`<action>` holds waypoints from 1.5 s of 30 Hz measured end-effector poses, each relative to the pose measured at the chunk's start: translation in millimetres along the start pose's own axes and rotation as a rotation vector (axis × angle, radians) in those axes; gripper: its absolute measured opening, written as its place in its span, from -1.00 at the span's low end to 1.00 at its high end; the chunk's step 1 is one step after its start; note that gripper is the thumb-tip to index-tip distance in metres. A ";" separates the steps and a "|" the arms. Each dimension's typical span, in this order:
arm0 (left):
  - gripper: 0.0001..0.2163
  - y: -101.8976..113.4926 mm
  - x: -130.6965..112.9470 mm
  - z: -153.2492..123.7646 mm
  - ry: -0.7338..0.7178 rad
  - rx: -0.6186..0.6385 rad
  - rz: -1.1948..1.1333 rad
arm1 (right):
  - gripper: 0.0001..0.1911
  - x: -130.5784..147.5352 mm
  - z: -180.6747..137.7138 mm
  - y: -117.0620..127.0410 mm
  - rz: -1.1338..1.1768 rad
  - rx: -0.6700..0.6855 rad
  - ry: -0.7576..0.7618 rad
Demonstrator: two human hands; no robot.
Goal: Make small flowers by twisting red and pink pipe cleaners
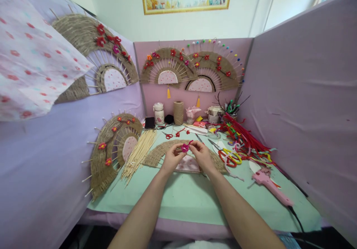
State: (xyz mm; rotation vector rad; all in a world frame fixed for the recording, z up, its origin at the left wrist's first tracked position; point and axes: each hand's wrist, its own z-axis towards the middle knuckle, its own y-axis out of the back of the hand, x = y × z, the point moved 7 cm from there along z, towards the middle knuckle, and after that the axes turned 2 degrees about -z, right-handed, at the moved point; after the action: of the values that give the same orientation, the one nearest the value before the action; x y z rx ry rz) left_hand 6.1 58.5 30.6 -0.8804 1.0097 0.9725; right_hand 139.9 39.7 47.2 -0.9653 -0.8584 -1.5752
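Between my two hands is a small magenta flower (184, 148) of fuzzy pipe cleaner, with a short tail sticking up to the right. My left hand (172, 157) pinches the flower's left side. The fingers of my right hand (201, 155) close on its right side, by the tail. Both hands are raised over a twine-woven fan (160, 153) that lies on the table. The fan's dotted white half-round centre (188, 164) shows partly below my hands; the rest of its middle is hidden by them.
Left of the fan lie thin sticks (139, 152) and another woven fan (104, 163). Scissors with red and yellow handles (230, 157), red pipe cleaners (248, 137) and a pink glue gun (272, 187) with its cord are on the right. A twine spool (178, 112) and white bottle (158, 113) stand behind.
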 end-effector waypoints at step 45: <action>-0.85 5.0 16.7 -7.1 0.381 -0.017 -0.514 | -0.74 4.5 -3.9 -7.9 -0.085 0.100 0.057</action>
State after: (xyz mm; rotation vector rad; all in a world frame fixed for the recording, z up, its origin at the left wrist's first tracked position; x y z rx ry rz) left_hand 3.3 57.4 12.0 -1.2921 1.0171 0.3843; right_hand 131.0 35.9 49.2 -0.8186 -0.9401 -1.6085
